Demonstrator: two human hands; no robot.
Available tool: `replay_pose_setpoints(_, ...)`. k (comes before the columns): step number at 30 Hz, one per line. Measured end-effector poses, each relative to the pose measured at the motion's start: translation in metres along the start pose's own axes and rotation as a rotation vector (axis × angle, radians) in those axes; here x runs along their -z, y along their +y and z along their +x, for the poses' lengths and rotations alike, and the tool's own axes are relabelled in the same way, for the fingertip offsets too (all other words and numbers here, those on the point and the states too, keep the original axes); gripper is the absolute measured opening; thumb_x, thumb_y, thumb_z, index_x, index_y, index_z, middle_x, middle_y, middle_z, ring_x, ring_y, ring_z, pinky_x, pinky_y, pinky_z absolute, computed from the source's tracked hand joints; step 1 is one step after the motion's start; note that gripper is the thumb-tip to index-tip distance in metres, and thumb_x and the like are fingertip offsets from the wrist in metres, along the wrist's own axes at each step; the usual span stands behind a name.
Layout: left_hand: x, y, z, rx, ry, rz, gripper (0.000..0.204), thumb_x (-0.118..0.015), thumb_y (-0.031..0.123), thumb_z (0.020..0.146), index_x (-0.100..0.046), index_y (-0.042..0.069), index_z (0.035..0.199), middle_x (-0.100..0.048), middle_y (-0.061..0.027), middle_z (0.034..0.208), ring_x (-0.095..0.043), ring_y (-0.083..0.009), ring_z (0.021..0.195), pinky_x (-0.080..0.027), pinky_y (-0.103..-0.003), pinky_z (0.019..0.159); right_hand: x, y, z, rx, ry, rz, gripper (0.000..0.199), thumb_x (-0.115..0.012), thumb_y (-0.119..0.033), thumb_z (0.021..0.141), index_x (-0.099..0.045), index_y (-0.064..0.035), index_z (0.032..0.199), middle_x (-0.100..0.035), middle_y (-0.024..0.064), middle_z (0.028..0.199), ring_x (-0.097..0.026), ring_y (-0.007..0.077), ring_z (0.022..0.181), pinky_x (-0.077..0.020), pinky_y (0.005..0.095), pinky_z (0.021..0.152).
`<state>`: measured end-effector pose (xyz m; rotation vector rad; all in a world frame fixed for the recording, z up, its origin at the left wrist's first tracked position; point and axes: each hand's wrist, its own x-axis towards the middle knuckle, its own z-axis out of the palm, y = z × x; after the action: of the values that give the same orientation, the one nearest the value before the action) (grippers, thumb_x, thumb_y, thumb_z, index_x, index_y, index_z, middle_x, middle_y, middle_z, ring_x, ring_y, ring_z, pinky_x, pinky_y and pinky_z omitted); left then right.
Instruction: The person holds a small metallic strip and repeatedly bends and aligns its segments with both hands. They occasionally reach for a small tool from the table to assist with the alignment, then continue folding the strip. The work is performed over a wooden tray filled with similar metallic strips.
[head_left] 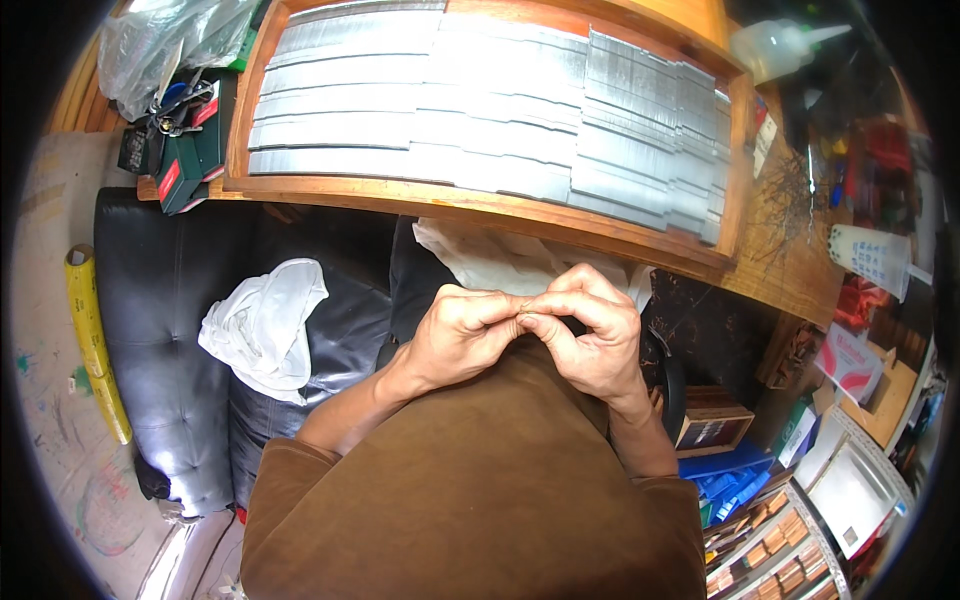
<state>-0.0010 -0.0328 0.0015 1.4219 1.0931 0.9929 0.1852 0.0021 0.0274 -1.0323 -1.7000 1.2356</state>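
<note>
Fingers of the left hand (462,338) and right hand (590,335) are curled and pressed tip to tip, pinching something small between them at the centre of the view; what it is cannot be told, as the fingertips hide it. Held close to the chest, likely for fine control. At twelve o'clock sits the wooden tray (480,200), tilted toward the person so its rows of staple strips (470,110) lie within reach. At nine o'clock the black padded seat (160,340) carries a white cloth (262,325). A yellow roll (92,340) lies further out at nine. A clear glue bottle (780,45) rests at one o'clock.
</note>
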Motion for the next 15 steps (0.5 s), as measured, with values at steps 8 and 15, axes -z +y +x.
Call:
replay_pose_setpoints(8,0.0008,0.0030,0.0014,0.019,-0.015,0.004,0.023,-0.075,0.000,0.089,-0.076,-0.001,0.111,-0.077,-0.0182,0.087,-0.077,-0.0269,0.077,-0.060,-0.032,0.066,0.0002,0.0028,-0.0005,0.028,0.016,-0.002,0.016,-0.085,0.002,0.078,-0.077,-0.0002,0.091,-0.064,0.0064,0.080,-0.062,0.0154,0.072,-0.0484,0.0275,0.062)
replay_pose_setpoints(15,0.0008,-0.0004,-0.0004,0.006,-0.003,0.009,0.024,-0.074,0.000,0.089,-0.076,-0.002,0.113,-0.077,-0.0186,0.088,-0.077,-0.0267,0.077,-0.060,-0.032,0.067,-0.0017,0.0004,-0.0004,0.025,0.032,-0.009,0.015,-0.085,0.002,0.078,-0.077,-0.0003,0.090,-0.064,0.0067,0.080,-0.062,0.0157,0.072,-0.0486,0.0276,0.063)
